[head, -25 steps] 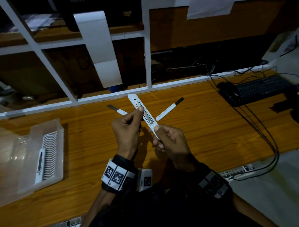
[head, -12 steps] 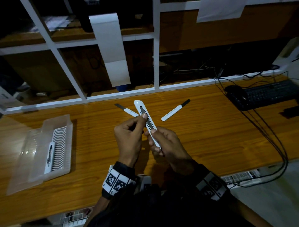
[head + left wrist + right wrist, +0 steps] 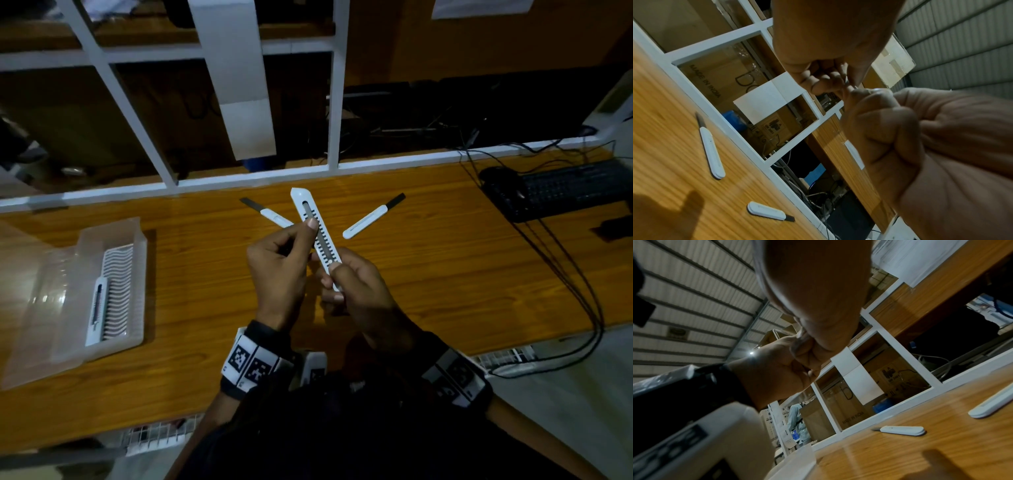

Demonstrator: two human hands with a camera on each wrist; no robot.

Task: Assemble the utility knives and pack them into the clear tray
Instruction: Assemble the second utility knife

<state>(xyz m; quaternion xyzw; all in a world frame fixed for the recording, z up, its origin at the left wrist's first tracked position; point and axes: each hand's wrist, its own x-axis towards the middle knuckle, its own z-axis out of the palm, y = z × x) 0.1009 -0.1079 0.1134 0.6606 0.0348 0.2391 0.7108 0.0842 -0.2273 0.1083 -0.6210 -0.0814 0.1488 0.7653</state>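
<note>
Both hands hold one white utility knife (image 3: pixel 317 231) with a toothed slot above the wooden desk (image 3: pixel 445 274), its tip pointing away. My left hand (image 3: pixel 281 263) pinches its middle, thumb tip on the slot. Gripping the near end is my right hand (image 3: pixel 356 291). Two more white knives with dark blades out lie on the desk beyond: the left knife (image 3: pixel 270 216) (image 3: pixel 712 152) (image 3: pixel 902 430) and the right knife (image 3: pixel 371 217) (image 3: pixel 766 212) (image 3: pixel 990 404). At the left sits a clear tray (image 3: pixel 85 291) holding one knife (image 3: pixel 97 308) in its ribbed slots.
A white-framed shelf unit (image 3: pixel 332 102) runs along the desk's far edge. A black keyboard (image 3: pixel 568 186) and a mouse (image 3: pixel 496 174) sit at the right, with black cables (image 3: pixel 582 291) trailing toward me. A person in a light coat (image 3: pixel 797 423) stands far behind the shelves.
The held knife has tilted more upright and come slightly nearer to me, with both hands keeping their hold. The camera has dipped, so everything sits lower in view.
</note>
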